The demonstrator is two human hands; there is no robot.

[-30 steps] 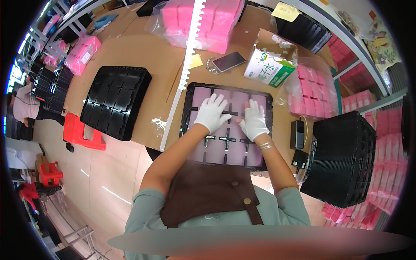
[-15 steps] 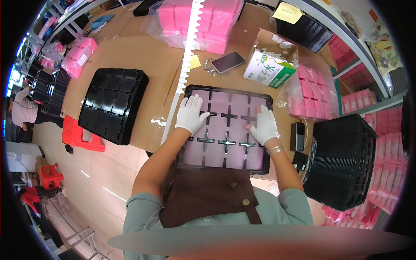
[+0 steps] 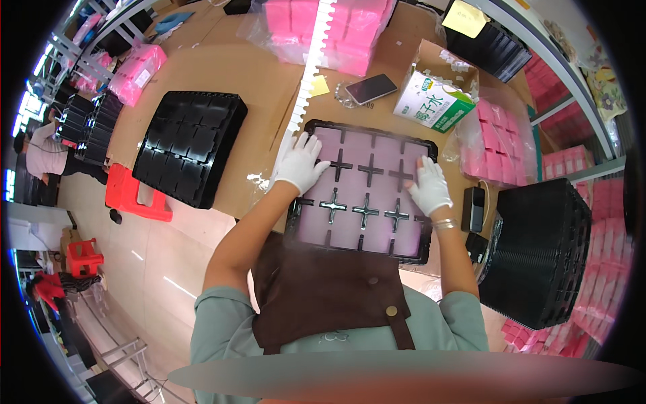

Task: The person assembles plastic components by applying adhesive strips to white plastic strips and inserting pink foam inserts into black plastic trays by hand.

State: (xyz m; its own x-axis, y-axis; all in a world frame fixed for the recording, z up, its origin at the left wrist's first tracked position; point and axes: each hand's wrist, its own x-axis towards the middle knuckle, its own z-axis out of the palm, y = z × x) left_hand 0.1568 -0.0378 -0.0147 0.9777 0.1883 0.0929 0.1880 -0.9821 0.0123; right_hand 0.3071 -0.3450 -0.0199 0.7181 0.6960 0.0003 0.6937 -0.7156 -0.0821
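A black plastic tray (image 3: pixel 425 250) lies before me, its compartments filled with flat pale-pink pieces (image 3: pixel 348 227) and black cross-shaped dividers standing between them. My left hand (image 3: pixel 303 165), in a white glove, rests at the tray's upper left edge, its fingers spread and the thumb over the pink surface. On the opposite side my right hand (image 3: pixel 431 190), gloved too, lies along the right edge with fingers stretched out and a bare thumb tip showing. Both hands touch the tray's sides, and neither is wrapped round anything.
A black tray stack (image 3: pixel 192 145) lies to the left; a taller stack (image 3: pixel 538 252) stands at right. Behind are a phone (image 3: pixel 371 88), an open carton (image 3: pixel 436 101) and bagged pink blocks (image 3: pixel 336 34). A white toothed strip (image 3: pixel 309 77) runs along the table. A red stool (image 3: pixel 134 195) stands left.
The whole view has shifted slightly, so the table things sit farther right and higher. Relative to the tray, both hands have slid a little outward toward its side edges.
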